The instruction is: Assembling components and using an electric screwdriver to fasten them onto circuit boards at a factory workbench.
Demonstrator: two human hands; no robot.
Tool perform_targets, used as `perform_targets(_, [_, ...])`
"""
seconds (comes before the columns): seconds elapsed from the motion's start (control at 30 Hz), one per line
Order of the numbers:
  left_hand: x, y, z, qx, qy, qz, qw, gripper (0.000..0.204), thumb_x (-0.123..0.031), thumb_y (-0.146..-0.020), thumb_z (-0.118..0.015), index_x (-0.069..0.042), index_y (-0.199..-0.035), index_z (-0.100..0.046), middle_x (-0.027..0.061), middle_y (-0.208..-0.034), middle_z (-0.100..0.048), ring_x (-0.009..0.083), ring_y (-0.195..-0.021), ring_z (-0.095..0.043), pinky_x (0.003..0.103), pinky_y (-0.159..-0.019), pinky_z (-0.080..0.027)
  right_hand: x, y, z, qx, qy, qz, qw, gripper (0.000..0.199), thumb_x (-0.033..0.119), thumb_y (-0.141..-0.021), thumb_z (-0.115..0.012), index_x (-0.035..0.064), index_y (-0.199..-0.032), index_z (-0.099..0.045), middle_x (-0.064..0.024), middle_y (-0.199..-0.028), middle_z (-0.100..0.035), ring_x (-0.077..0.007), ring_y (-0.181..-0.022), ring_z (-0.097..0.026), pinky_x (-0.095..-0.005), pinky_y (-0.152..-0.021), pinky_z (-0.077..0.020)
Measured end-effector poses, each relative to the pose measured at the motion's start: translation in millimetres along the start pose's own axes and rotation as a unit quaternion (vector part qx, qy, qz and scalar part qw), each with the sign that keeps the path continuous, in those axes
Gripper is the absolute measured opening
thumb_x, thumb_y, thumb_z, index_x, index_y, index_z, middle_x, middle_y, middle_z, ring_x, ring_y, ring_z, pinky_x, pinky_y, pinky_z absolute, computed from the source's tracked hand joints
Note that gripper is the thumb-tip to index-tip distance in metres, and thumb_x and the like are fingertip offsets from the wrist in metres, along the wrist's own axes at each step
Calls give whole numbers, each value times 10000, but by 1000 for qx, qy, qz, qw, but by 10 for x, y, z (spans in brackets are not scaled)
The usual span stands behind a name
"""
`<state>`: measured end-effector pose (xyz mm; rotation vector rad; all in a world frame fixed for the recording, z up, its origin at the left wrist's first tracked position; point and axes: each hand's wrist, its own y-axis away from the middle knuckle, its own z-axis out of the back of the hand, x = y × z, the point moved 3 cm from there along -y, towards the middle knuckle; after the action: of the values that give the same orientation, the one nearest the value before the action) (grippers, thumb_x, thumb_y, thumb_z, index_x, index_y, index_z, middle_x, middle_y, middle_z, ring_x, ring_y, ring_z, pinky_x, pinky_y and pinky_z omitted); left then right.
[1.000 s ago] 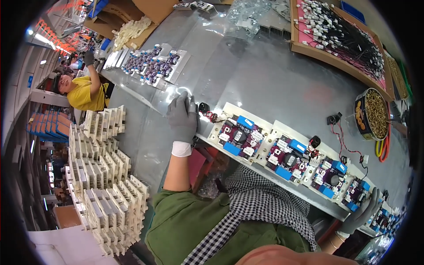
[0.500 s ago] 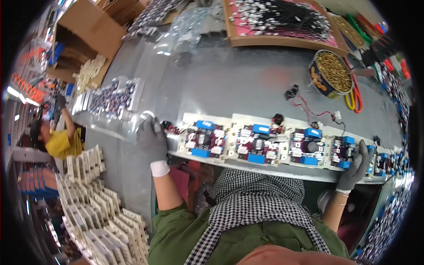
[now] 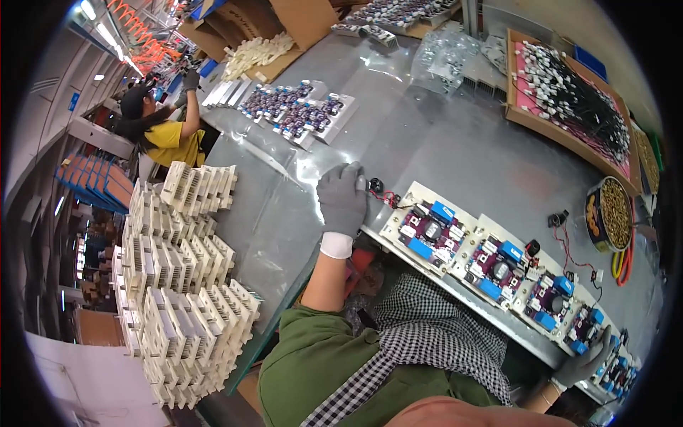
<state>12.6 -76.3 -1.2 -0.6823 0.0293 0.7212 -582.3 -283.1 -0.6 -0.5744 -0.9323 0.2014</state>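
My left hand (image 3: 343, 199), in a grey glove with a white cuff, lies with fingers stretched on the metal bench, beside a small black part (image 3: 375, 186) on red and black wires. Right of it runs a row of white plates carrying purple circuit boards with blue blocks: a first circuit board (image 3: 432, 229), a second circuit board (image 3: 498, 268), a third circuit board (image 3: 549, 302) and a further circuit board (image 3: 585, 329). My right hand (image 3: 587, 361), gloved too, rests its extended fingers against the row's far right part. Its palm side is hidden.
Stacked cream plastic racks (image 3: 192, 313) stand at left. Behind them a co-worker in a yellow shirt (image 3: 171, 142) works. More boards (image 3: 295, 110) lie farther back. A carton of cables (image 3: 509, 107), a tin of brass-coloured screws (image 3: 592, 220) and a loose wired part (image 3: 558, 218) are at right.
The view has swung left, so the bench and boards appear shifted right and tilted. My left hand still lies by the wired black part, my right hand by the row's right part.
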Motion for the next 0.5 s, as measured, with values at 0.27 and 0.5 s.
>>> perform_targets(0.27, [-32, -20, 43, -3, -12, 0, 1000, 275, -200, -880, -642, -105, -1134, -685, 119, -1126, -672, 334, -1086, -612, 474, -966, -442, 66, -13, -53, 1, -9, -20, 1000, 486, 229, -1085, -295, -93, -1371, -520, -189, -1404, -556, -274, -1273, -551, -392, -1125, -409])
perform_targets(0.5, [-62, -32, -2, 4, -9, 0, 1000, 277, -199, -883, -641, -108, -1141, -679, 111, -1130, -668, 332, -1090, -611, 470, -963, -443, 126, 0, -21, -1, 14, 4, 1000, 488, 222, -1093, -276, -105, -1372, -506, -204, -1408, -548, -287, -1279, -551, -407, -1130, -412])
